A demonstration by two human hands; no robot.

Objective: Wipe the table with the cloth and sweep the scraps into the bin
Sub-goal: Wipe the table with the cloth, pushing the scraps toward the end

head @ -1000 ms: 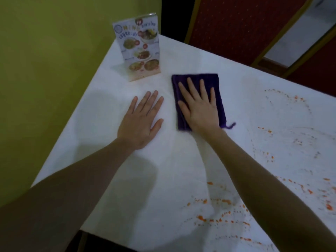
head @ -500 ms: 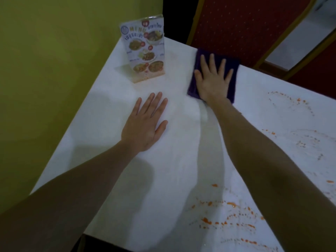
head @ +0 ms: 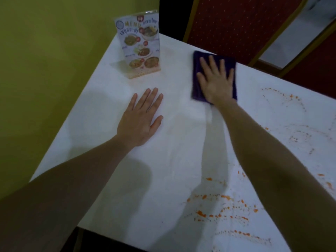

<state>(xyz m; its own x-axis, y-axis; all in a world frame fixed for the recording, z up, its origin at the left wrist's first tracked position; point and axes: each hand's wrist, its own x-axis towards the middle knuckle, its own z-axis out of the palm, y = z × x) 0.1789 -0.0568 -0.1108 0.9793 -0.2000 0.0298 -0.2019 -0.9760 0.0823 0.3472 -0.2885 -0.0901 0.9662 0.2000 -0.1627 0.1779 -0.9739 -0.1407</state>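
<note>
Nearest, orange scraps (head: 218, 213) streak the white table (head: 172, 179). Further on, the left hand (head: 141, 117) lies flat, fingers spread; the right hand (head: 216, 82), somewhat blurred, presses spread on the purple cloth (head: 197, 73) beside the menu stand (head: 140, 44).

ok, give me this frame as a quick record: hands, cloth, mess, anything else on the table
left hand: left hand flat, palm down on the white table, fingers spread, holding nothing
right hand: right hand flat, pressing on the purple cloth
cloth: folded, near the far edge of the table, right of the menu stand
menu stand: upright, far left corner
mess: orange scraps smeared over the near and right parts of the table; area around the hands looks clean
bin: not in view
</note>
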